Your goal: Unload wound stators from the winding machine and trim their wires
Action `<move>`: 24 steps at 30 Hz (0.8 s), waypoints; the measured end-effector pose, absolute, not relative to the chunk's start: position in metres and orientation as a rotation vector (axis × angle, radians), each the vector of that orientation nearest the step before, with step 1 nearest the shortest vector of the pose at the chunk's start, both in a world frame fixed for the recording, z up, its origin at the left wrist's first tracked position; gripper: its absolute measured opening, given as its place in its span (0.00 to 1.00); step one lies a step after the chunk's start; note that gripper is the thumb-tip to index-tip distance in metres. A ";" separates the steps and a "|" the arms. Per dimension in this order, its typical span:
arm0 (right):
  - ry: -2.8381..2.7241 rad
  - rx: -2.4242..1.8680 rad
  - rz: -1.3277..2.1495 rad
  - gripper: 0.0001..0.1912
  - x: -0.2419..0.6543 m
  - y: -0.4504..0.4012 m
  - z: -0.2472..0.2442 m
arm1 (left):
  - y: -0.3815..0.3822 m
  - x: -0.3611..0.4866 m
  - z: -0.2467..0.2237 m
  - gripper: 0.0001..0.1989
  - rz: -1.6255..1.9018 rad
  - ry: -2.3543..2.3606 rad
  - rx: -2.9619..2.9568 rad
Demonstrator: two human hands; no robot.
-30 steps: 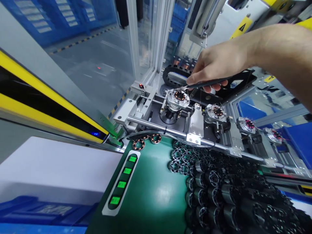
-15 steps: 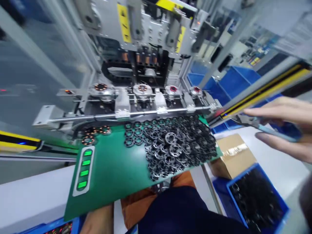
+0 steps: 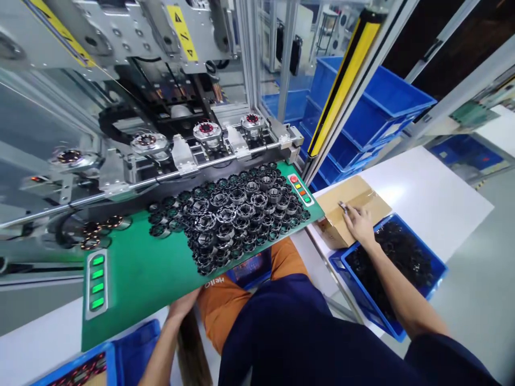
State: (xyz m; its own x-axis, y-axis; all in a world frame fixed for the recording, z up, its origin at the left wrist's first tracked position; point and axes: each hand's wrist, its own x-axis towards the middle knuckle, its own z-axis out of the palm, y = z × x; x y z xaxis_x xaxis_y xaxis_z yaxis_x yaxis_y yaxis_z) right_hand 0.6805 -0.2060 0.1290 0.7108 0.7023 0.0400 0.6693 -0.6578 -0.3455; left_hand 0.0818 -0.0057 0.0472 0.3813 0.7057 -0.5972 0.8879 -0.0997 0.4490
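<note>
My right hand [image 3: 360, 222] is over the cardboard box [image 3: 374, 194], with its fingers closed around pliers [image 3: 343, 206]. Only the metal tip of the pliers shows; the palm covers the handles. At the front edge of the green work plate [image 3: 140, 287], my left hand [image 3: 187, 303] is low beside my leg, its fingers hidden under the plate. Stacks of black slotted ring cores [image 3: 241, 209] cover the right half of the plate. Several copper-wound cores [image 3: 96, 230] sit at its back left corner.
Behind the plate, a metal rail [image 3: 161, 182] fronts a row of fixtures holding wound cores [image 3: 147, 140]. A blue bin [image 3: 436, 276] of black parts stands right, another blue bin [image 3: 110, 364] lower left. Blue crates [image 3: 386, 107] are stacked beyond the yellow-black post [image 3: 341, 80].
My right hand has come down from the raised position at the right onto the cardboard box, with the pliers. The view has swung to the right.
</note>
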 end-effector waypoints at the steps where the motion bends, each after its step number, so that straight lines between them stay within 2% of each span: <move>1: -1.102 -2.562 0.121 0.34 0.682 -0.204 0.130 | -0.017 0.077 0.050 0.33 -0.304 1.345 1.816; 3: -1.172 -2.496 0.082 0.30 0.687 -0.195 0.143 | -0.040 0.059 0.069 0.39 -0.315 1.177 1.688; 5: -1.250 -2.399 0.029 0.26 0.692 -0.178 0.169 | -0.055 0.034 0.110 0.43 -0.322 1.014 1.569; 8: -1.375 -2.216 -0.063 0.23 0.686 -0.133 0.229 | -0.045 -0.004 0.205 0.37 -0.170 0.977 1.552; 11: -1.639 -1.927 -0.201 0.22 0.640 -0.064 0.305 | 0.007 -0.020 0.303 0.33 0.216 1.147 1.709; 14: -1.978 -1.551 -0.061 0.23 0.552 0.023 0.369 | 0.092 -0.005 0.359 0.32 0.533 1.519 2.075; 16: -2.212 -1.463 0.152 0.24 0.485 0.087 0.391 | 0.154 0.013 0.368 0.30 0.567 1.615 2.351; 18: -2.411 -1.529 0.231 0.27 0.423 0.149 0.395 | 0.209 0.027 0.359 0.30 0.451 1.695 2.521; 22: -2.592 -1.775 0.236 0.36 0.343 0.242 0.372 | 0.282 0.031 0.325 0.29 0.214 1.838 2.581; 24: -2.624 -1.838 0.252 0.35 0.324 0.270 0.359 | 0.302 0.026 0.312 0.27 0.166 1.853 2.588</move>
State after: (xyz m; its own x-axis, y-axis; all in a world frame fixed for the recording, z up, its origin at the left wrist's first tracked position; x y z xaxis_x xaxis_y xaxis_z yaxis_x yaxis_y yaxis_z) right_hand 0.3243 0.2705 0.3591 -0.3439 0.9273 -0.1481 0.9385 0.3342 -0.0871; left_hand 0.0258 0.3017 0.3115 0.3190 0.9412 0.1113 0.9460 -0.3234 0.0236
